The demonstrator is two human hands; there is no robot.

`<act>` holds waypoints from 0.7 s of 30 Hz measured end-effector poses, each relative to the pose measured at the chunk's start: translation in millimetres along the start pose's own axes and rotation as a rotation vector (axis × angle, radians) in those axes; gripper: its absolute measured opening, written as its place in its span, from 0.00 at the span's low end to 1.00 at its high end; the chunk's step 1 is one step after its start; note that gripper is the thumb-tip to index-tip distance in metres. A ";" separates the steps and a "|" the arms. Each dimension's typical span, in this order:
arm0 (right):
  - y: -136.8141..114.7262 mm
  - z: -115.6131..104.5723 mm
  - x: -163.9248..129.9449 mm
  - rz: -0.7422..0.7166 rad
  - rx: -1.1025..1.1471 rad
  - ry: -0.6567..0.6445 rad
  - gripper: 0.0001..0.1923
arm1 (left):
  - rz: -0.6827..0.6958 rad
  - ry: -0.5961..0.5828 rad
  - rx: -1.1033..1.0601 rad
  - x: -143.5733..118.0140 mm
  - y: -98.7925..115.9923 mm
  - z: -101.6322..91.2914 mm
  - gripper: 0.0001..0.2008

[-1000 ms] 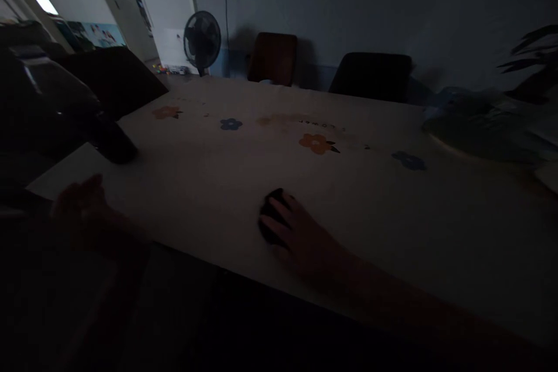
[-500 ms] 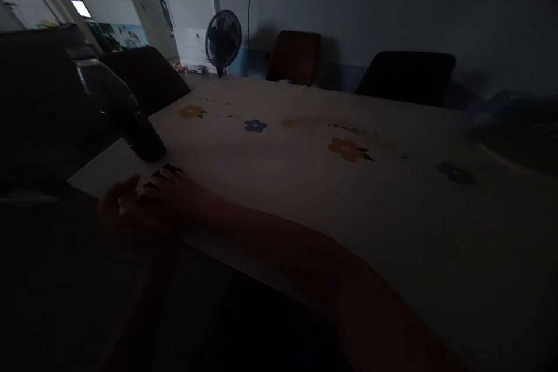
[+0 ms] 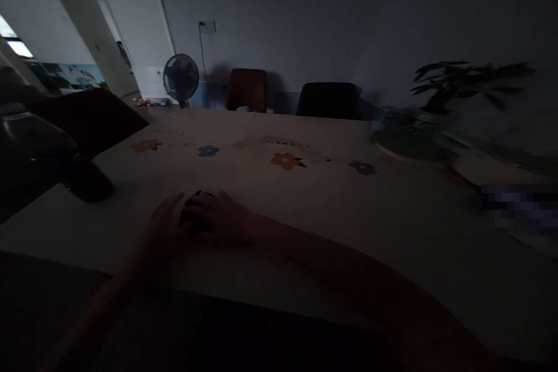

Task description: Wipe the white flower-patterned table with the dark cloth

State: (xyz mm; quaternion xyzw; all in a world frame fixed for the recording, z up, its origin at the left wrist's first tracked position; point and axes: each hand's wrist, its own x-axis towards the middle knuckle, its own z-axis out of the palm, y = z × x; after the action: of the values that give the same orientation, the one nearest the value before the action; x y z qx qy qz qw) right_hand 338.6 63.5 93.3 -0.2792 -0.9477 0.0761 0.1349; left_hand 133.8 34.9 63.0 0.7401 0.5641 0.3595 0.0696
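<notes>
Both hands meet over the near left part of a table with a pale, flower-printed cover (image 3: 244, 186). My right hand (image 3: 220, 215) reaches in from the right, its fingers curled over a small black object (image 3: 194, 218) whose kind I cannot make out in the dimness. From the left, my left hand (image 3: 165, 224) closes against the same object, with its fingers bent and partly lost in shadow. Beyond them to the left, a dark bottle-like thing (image 3: 87, 180) leans over the table's corner.
A potted plant (image 3: 436, 107) stands at the right back, near a round green mat (image 3: 403, 145). A brown chair (image 3: 246, 90) and a black chair (image 3: 326, 99) line the wall, with a fan (image 3: 181, 78) to their left. Another dark chair (image 3: 87, 122) is at the left.
The view has swung right, bringing in the plant. Both hands have moved from the table's left edge to over its top, staying together around the black object.
</notes>
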 end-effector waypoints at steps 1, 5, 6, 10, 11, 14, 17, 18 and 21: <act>8.9 -6.1 -13.9 0.082 0.054 0.040 0.36 | 0.073 -0.092 0.004 4.9 3.4 10.7 0.30; 33.3 -29.2 -87.1 0.310 0.263 0.356 0.36 | 0.306 -0.386 0.163 26.5 15.6 41.3 0.31; 36.2 -33.9 -108.5 0.361 0.285 0.441 0.28 | 0.339 -0.431 0.214 32.7 18.5 44.9 0.30; 39.4 -44.0 -182.8 0.550 0.197 0.578 0.21 | 0.293 -0.558 0.294 66.3 25.0 56.0 0.33; 38.9 -44.3 -194.6 0.537 0.144 0.596 0.22 | 0.254 -0.548 0.286 77.9 24.7 60.5 0.34; 33.9 -43.7 -209.7 0.382 -0.058 0.705 0.21 | 0.147 -0.426 0.242 120.6 19.3 78.8 0.37; 24.2 -45.4 -206.6 0.260 -0.265 0.765 0.20 | 0.033 -0.322 0.317 167.2 13.0 95.6 0.36; 20.5 -46.6 -204.9 0.233 -0.316 0.764 0.19 | -0.029 -0.298 0.369 181.0 12.0 99.5 0.35; 10.1 -50.2 -202.9 0.129 -0.383 0.705 0.17 | -0.194 -0.287 0.463 212.0 14.0 107.1 0.34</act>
State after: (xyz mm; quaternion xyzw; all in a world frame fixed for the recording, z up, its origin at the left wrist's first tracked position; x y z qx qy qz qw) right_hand 522.6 -36.2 95.6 -0.3674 -0.8209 -0.1939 0.3919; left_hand 232.4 249.9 87.9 0.7223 0.6836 0.1042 0.0119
